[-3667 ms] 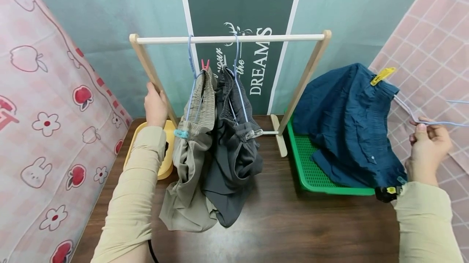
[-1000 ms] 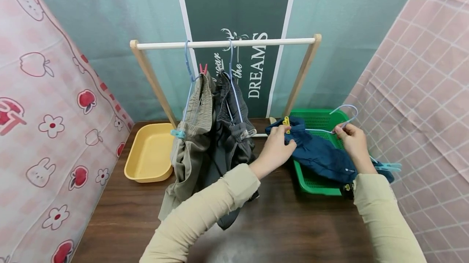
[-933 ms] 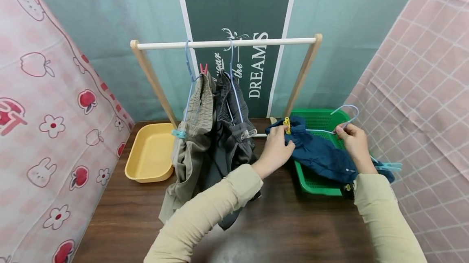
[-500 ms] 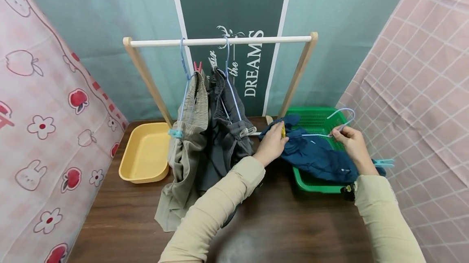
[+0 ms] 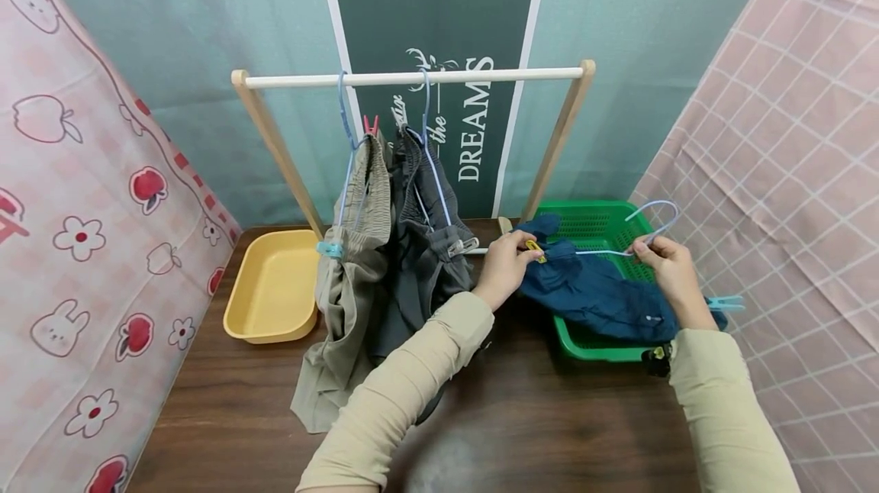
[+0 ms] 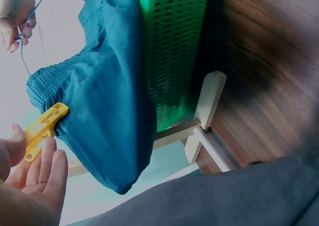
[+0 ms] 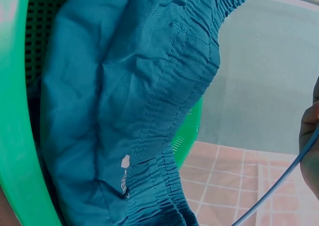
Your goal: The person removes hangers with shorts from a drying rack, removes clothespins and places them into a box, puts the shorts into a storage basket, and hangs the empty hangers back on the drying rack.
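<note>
My left hand [image 5: 503,270] pinches a yellow clothespin [image 5: 536,251] between thumb and fingers. In the left wrist view the clothespin [image 6: 56,117] sits at the waistband edge of dark blue shorts [image 6: 112,86]. My right hand [image 5: 671,270] holds a light blue wire hanger [image 5: 600,252] by its neck, below the hook. The shorts [image 5: 597,298] hang from the hanger over a green basket [image 5: 604,355], and their elastic waistband fills much of the right wrist view. A light blue clothespin [image 5: 726,303] sticks out at their right end, partly behind my right wrist.
A rack with a white top rail [image 5: 508,75] stands behind. Khaki pants [image 5: 357,249] and dark grey pants [image 5: 419,294] hang on it from hangers with clothespins. A yellow tray [image 5: 271,329] is at the left on the brown table [image 5: 577,432].
My left hand has left the rack's post and come to the yellow clothespin. My right hand has brought the hanger and shorts leftward, and lately shifted slightly right.
</note>
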Motion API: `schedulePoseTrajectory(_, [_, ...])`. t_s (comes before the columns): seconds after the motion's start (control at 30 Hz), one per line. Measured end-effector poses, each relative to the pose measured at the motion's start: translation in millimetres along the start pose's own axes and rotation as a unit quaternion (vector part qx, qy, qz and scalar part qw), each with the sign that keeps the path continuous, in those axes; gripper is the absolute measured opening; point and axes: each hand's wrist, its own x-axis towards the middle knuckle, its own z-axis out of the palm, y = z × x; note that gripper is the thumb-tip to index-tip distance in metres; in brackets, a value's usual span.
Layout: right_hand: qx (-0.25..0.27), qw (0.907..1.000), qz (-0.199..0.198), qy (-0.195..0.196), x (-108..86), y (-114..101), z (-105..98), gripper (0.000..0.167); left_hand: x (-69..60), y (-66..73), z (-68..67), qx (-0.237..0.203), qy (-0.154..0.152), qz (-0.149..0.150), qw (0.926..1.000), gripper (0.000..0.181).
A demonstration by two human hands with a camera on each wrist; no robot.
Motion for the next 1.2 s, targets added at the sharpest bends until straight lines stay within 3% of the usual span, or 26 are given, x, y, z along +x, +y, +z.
schedulePoseTrajectory(0.27, [0.049,0.9988,0.002,0.003,0.4,-2.0,0.1,0.033,-0.6,1.0,-1.0,-0.055,0.016,-0.027,0.9980,0.025])
schedulePoseTrajectory(0.37, [0.046,0.9989,0.004,0.012,-0.2,-2.1,0.0,0.032,0.2,0.9,-0.8,-0.100,0.027,-0.047,0.9935,0.023])
schedulePoseTrajectory(0.43, [0.044,0.9989,0.004,0.018,-0.5,-1.6,-0.3,0.031,0.8,0.5,-0.5,-0.145,0.032,-0.065,0.9868,0.023])
schedulePoseTrajectory(0.6, [0.049,0.9984,-0.003,0.028,-0.4,0.5,-1.1,0.029,1.0,-0.6,1.0,-0.262,0.034,-0.108,0.9584,0.026])
schedulePoseTrajectory(0.73, [0.053,0.9980,-0.008,0.034,-0.7,0.5,-0.9,0.028,1.6,-1.8,3.2,-0.309,0.047,-0.119,0.9424,0.026])
schedulePoseTrajectory(0.87, [0.046,0.9980,-0.010,0.043,-1.2,0.9,-0.6,0.027,2.3,-2.0,3.2,-0.368,0.050,-0.133,0.9187,0.032])
schedulePoseTrajectory(1.0, [0.077,0.9952,-0.011,0.059,-2.5,0.2,-0.6,0.027,3.0,0.1,2.0,-0.423,0.031,-0.148,0.8935,0.038])
schedulePoseTrajectory(1.1, [0.103,0.9904,0.001,0.092,-2.3,-1.6,-0.8,0.031,2.4,3.1,-0.5,-0.453,0.007,-0.170,0.8751,0.042])
schedulePoseTrajectory(1.2, [0.127,0.9803,0.026,0.149,0.8,-3.5,-1.8,0.034,1.6,6.5,-2.9,-0.494,-0.025,-0.194,0.8473,0.046])
